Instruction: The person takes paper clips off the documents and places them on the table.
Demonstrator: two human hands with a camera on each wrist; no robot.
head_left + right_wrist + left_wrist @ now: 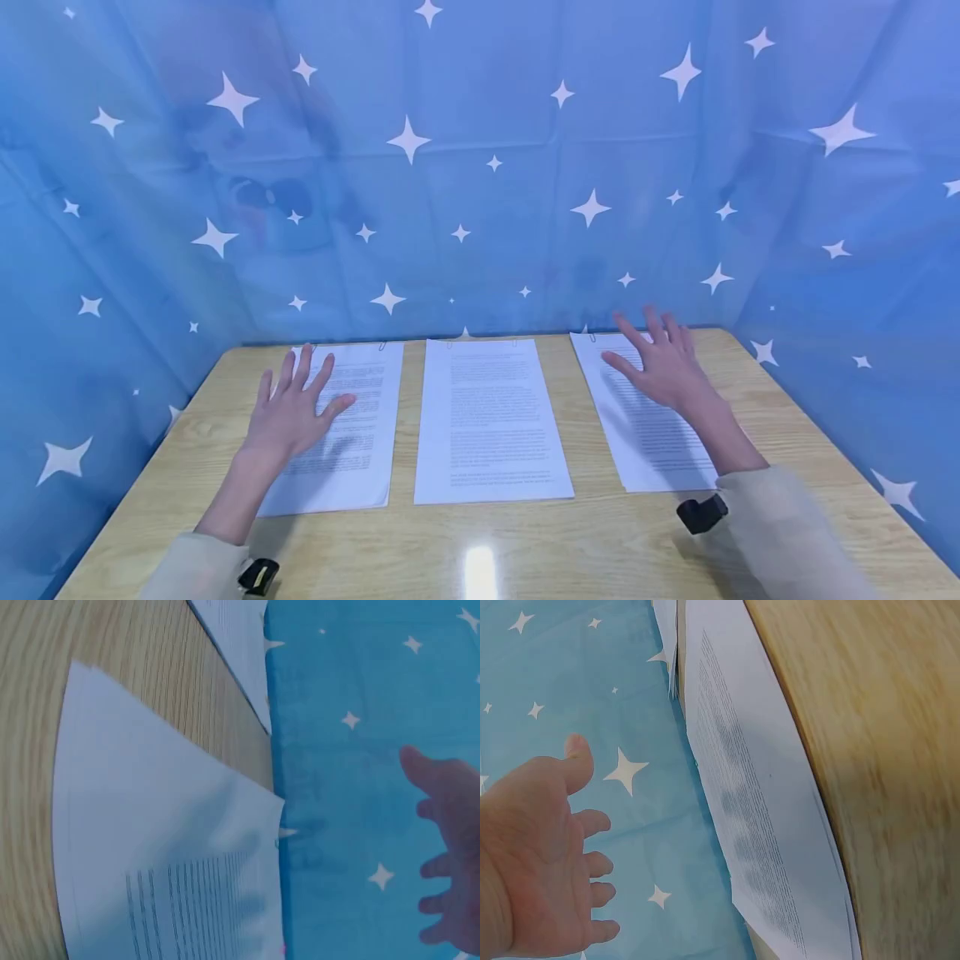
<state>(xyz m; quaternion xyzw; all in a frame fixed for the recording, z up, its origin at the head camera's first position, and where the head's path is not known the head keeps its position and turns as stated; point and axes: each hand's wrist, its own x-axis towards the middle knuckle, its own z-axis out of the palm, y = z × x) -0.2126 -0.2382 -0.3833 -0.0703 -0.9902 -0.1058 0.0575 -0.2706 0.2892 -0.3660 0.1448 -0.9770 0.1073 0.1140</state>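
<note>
My left hand point(288, 417) hovers with spread fingers over the left printed paper stack point(378, 450), its shadow falling on the page. Over the right paper stack point(622, 450) my right hand point(667, 367) is held likewise, fingers apart and nothing in them. Between them lies the middle paper stack point(491, 417), covered in printed text. Small paper clips show along the stacks' far edges, such as one clip point(382, 345) on the left stack. In the left wrist view the left hand point(540, 855) is raised above its stack point(772, 787); the right wrist view shows the right hand point(457, 847) similarly.
The papers lie on a light wooden table point(360, 550) with a glare spot near its front. A blue curtain point(480, 183) with white stars hangs right behind the far edge and along both sides. A dark band point(702, 514) sits at the right sleeve cuff.
</note>
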